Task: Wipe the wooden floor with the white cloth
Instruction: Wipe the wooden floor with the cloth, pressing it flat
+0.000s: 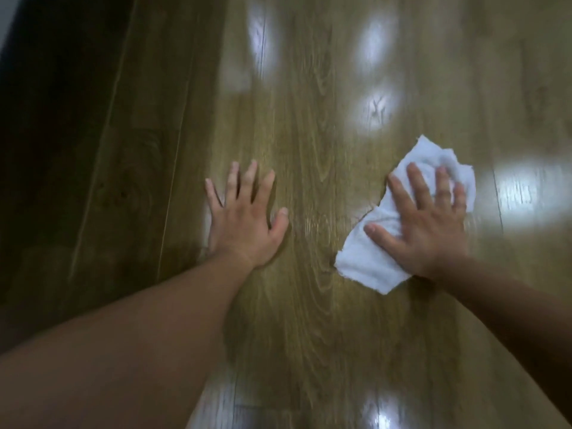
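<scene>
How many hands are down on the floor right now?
2. The left hand lies flat on the bare brown wooden floor. The right hand presses the crumpled white cloth down with spread, straight fingers. Neither hand is hidden.

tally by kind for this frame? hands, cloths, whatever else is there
Hands: 2, left hand flat on the floor, right hand pressing the cloth
Cloths: 1, white
Floors: 1, wooden
Total: 4
</scene>
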A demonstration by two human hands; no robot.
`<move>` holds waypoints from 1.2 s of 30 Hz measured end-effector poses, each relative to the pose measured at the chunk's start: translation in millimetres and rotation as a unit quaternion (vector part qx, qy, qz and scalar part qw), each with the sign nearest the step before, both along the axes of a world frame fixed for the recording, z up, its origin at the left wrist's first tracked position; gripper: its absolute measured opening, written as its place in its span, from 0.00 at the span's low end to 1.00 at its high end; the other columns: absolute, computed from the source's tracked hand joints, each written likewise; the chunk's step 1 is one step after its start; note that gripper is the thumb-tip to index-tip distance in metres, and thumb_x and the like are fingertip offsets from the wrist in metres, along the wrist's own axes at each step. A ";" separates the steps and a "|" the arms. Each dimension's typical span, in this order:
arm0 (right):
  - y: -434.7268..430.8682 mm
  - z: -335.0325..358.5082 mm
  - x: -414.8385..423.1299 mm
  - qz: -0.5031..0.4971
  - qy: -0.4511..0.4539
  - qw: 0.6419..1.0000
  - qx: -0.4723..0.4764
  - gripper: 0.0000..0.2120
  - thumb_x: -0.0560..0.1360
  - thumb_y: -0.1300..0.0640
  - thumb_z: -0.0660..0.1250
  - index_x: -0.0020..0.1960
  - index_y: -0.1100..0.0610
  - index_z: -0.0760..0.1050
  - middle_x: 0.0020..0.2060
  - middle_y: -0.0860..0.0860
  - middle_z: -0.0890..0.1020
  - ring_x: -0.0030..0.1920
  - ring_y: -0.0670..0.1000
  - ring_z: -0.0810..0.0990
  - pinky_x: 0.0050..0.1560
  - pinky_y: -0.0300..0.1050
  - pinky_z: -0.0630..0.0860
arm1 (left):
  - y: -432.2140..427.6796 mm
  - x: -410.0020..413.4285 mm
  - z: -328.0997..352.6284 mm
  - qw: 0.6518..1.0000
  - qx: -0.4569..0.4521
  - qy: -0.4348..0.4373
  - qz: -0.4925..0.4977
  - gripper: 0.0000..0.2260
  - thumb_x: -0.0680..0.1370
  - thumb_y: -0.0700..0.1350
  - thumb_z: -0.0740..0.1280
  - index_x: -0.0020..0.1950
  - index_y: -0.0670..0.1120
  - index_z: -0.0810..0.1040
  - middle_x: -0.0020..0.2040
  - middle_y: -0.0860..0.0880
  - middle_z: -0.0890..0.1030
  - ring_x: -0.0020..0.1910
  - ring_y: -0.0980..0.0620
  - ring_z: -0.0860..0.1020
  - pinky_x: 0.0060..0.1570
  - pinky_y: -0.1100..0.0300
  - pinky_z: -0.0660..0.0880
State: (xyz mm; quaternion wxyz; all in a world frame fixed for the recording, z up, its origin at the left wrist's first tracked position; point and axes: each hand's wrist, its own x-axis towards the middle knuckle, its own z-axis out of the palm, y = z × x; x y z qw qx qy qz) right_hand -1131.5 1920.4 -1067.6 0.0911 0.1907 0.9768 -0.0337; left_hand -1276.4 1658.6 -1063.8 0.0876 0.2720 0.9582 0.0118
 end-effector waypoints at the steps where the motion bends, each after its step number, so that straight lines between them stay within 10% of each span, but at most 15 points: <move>1: 0.2 0.9 0.9 0.008 -0.011 1.000 0.005 0.46 0.71 0.21 0.41 0.80 0.47 0.51 0.81 0.53 0.49 0.79 0.62 0.40 0.75 0.70 0.43 | -0.9 0.9 -0.3 1.000 -0.002 -0.001 -0.001 0.31 0.79 0.65 0.47 0.80 0.55 0.51 0.82 0.49 0.49 0.81 0.45 0.42 0.74 0.32 0.42; 8: -24.3 9.1 -103.3 -0.005 -0.012 1.000 -0.019 0.47 0.71 0.22 0.40 0.80 0.49 0.44 0.80 0.59 0.46 0.78 0.68 0.41 0.74 0.71 0.41 | 3.0 -0.4 1.9 1.000 0.005 -0.008 -0.006 0.32 0.77 0.63 0.50 0.80 0.53 0.56 0.82 0.48 0.52 0.81 0.42 0.46 0.73 0.31 0.42; 18: -115.7 9.8 -281.2 0.268 0.003 0.963 -0.021 0.44 0.75 0.27 0.42 0.81 0.53 0.40 0.81 0.53 0.44 0.79 0.61 0.38 0.76 0.65 0.38 | 2.1 0.5 4.1 1.000 0.021 0.002 0.003 0.31 0.75 0.62 0.57 0.75 0.50 0.68 0.77 0.38 0.64 0.79 0.39 0.56 0.74 0.32 0.46; 29: 57.1 3.1 -93.1 -0.198 -0.016 0.980 -0.011 0.48 0.71 0.21 0.35 0.80 0.52 0.43 0.81 0.57 0.47 0.78 0.68 0.43 0.74 0.72 0.45 | -0.1 1.1 4.8 1.000 0.023 -0.019 0.001 0.34 0.77 0.63 0.52 0.80 0.52 0.57 0.82 0.41 0.51 0.81 0.41 0.47 0.74 0.31 0.44; 36: -119.2 3.6 -232.0 0.147 0.038 0.988 -0.040 0.41 0.76 0.30 0.44 0.81 0.53 0.47 0.81 0.56 0.47 0.78 0.66 0.40 0.75 0.69 0.38 | 1.4 4.4 6.2 0.998 0.062 0.014 0.024 0.34 0.72 0.61 0.58 0.71 0.39 0.70 0.77 0.38 0.64 0.79 0.40 0.58 0.74 0.32 0.49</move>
